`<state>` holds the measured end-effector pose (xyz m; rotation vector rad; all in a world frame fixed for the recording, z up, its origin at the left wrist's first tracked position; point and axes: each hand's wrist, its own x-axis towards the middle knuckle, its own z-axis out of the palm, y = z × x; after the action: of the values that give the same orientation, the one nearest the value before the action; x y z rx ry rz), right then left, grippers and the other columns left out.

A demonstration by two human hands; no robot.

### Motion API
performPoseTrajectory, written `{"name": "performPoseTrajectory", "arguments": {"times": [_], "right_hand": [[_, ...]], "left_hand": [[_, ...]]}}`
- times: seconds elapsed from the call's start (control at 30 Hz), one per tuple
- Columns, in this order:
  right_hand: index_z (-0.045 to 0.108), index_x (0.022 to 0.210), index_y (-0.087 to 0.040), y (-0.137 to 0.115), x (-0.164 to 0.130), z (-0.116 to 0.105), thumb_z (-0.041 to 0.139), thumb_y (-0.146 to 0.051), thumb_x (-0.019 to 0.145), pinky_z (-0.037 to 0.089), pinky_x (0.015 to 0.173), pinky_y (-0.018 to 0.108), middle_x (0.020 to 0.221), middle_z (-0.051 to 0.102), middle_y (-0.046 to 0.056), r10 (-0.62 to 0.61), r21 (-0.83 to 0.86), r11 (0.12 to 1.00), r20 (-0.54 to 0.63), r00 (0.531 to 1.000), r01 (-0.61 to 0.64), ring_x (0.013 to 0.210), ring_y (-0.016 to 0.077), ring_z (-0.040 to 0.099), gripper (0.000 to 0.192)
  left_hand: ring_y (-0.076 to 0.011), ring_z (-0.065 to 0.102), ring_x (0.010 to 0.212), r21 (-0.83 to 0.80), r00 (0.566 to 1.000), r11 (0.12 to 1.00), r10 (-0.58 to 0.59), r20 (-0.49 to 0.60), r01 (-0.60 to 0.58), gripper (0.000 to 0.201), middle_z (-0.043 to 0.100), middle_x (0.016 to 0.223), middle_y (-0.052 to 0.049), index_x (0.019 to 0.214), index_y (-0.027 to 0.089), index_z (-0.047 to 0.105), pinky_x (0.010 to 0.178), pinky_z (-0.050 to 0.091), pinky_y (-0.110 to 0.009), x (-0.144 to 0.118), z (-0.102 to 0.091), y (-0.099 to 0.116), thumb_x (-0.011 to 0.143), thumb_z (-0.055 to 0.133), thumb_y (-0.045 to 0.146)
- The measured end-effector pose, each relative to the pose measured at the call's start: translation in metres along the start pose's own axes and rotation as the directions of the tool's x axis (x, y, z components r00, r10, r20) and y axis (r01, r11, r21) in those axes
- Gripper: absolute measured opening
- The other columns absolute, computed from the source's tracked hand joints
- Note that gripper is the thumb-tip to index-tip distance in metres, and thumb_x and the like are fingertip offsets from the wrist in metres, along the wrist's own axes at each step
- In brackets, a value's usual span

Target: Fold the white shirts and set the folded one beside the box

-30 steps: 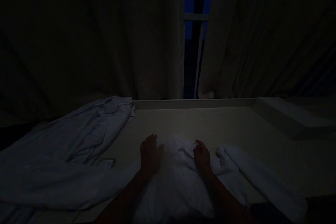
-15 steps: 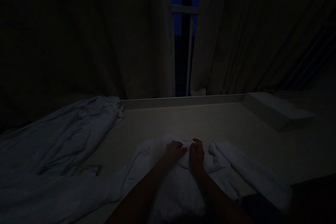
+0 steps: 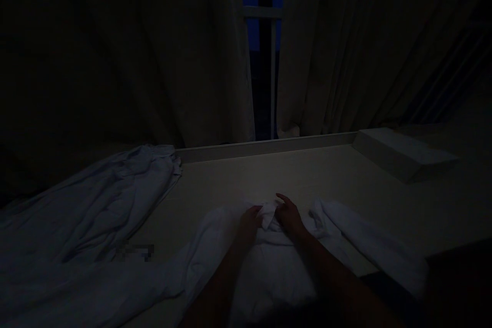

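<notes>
A white long-sleeved garment (image 3: pixel 272 271) lies spread in front of me, its sleeves reaching out to the left and right. At its upper edge, near the neck, my left hand (image 3: pixel 250 223) pinches the bunched cloth. Close beside it on the right, my right hand (image 3: pixel 289 216) grips the same cloth, with the index finger stretched out forward. A small raised fold of fabric shows between the two hands. Dim light hides the exact grip of the fingertips.
A pale crumpled cloth (image 3: pixel 126 184) lies at the left. The light-coloured surface (image 3: pixel 223 179) has a low raised edge (image 3: pixel 269 144) at the back. A pale box-like block (image 3: pixel 403 156) stands at the back right. Curtains (image 3: pixel 192 61) hang behind, parted at a dark window (image 3: pixel 263 51).
The cloth at the garment's neck has been gathered up into a fold between my hands. My right index finger has stretched out, and the view has shifted slightly.
</notes>
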<state>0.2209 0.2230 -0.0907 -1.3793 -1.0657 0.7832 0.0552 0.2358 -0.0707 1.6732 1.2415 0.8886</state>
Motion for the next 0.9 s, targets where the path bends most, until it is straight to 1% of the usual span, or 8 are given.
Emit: {"name": "performPoseTrajectory", "arguments": {"times": [0.13,0.27,0.4,0.57,0.7,0.77,0.83,0.9], "right_hand": [[0.067,0.114,-0.016,0.002,0.002,0.004,0.053,-0.025,0.066,0.038,0.052,0.022,0.062,0.06,-0.002,-0.05,-0.139,0.988,0.089,0.995,0.062,0.053,0.0121,0.05,0.05],[0.07,0.097,-0.017,0.002,-0.002,0.009,0.046,-0.026,0.073,0.044,0.063,0.025,0.073,0.067,0.003,-0.121,-0.173,0.976,0.053,0.991,0.128,0.066,0.0161,0.058,0.036],[0.067,0.094,-0.019,0.005,-0.007,0.011,0.042,-0.025,0.077,0.045,0.074,0.028,0.089,0.069,0.006,-0.169,-0.179,0.971,-0.043,0.985,0.159,0.081,0.0187,0.062,0.031],[0.06,0.094,-0.021,0.01,-0.006,0.013,0.043,-0.023,0.074,0.044,0.069,0.026,0.084,0.067,0.004,-0.126,-0.162,0.982,-0.18,0.976,0.097,0.076,0.0182,0.061,0.026],[0.055,0.086,-0.022,0.01,-0.004,0.012,0.048,-0.025,0.071,0.041,0.061,0.024,0.074,0.061,0.0,-0.1,-0.105,0.991,-0.204,0.974,0.08,0.068,0.0162,0.056,0.016],[0.053,0.08,-0.023,0.009,-0.005,0.012,0.048,-0.028,0.073,0.038,0.053,0.023,0.065,0.057,-0.002,-0.052,-0.038,0.998,-0.176,0.983,0.046,0.059,0.015,0.052,0.01],[0.053,0.078,-0.023,0.006,-0.004,0.012,0.046,-0.034,0.078,0.035,0.048,0.023,0.06,0.055,-0.002,0.004,0.019,1.0,-0.162,0.987,-0.001,0.051,0.0141,0.049,0.013],[0.054,0.079,-0.023,0.003,-0.001,0.012,0.044,-0.043,0.083,0.035,0.046,0.024,0.059,0.056,-0.002,0.053,0.033,0.998,-0.183,0.982,-0.048,0.047,0.0139,0.048,0.023]], "left_hand": [[-0.0157,0.06,0.069,-0.016,0.999,1.0,-0.023,-0.04,0.022,0.023,0.067,0.076,-0.003,0.08,0.018,0.067,0.061,0.046,-0.025,0.0,-0.009,0.001,0.072,0.052,0.033],[-0.0154,0.055,0.066,0.019,0.999,1.0,-0.005,-0.041,0.006,0.024,0.062,0.067,-0.002,0.064,0.019,0.061,0.06,0.044,-0.026,-0.001,-0.009,-0.002,0.075,0.048,0.036],[-0.0148,0.054,0.065,0.072,0.999,0.997,0.027,-0.039,-0.024,0.031,0.058,0.064,-0.001,0.06,0.02,0.056,0.062,0.044,-0.027,-0.002,-0.001,-0.007,0.081,0.043,0.038],[-0.017,0.059,0.078,0.143,0.991,0.989,0.062,-0.122,-0.044,0.03,0.066,0.082,-0.004,0.082,0.019,0.063,0.073,0.046,-0.03,-0.002,-0.005,-0.009,0.087,0.041,0.039],[-0.0227,0.055,0.111,0.337,0.934,0.939,0.18,-0.309,-0.069,0.032,0.063,0.116,-0.01,0.109,0.018,0.062,0.099,0.04,-0.038,0.006,-0.028,-0.016,0.087,0.045,0.035],[-0.024,0.05,0.121,0.451,0.918,0.89,0.23,-0.323,-0.064,0.041,0.059,0.127,-0.012,0.12,0.017,0.058,0.105,0.036,-0.038,0.015,-0.039,-0.021,0.088,0.047,0.038],[-0.0261,0.05,0.121,0.494,0.938,0.869,0.144,-0.316,0.033,0.052,0.06,0.127,-0.013,0.129,0.015,0.053,0.103,0.037,-0.04,0.026,-0.045,-0.024,0.087,0.048,0.046],[-0.0314,0.051,0.12,0.489,0.94,0.85,-0.022,-0.341,0.197,0.062,0.063,0.122,-0.016,0.13,0.015,0.052,0.099,0.038,-0.046,0.039,-0.046,-0.026,0.084,0.049,0.056]]}}
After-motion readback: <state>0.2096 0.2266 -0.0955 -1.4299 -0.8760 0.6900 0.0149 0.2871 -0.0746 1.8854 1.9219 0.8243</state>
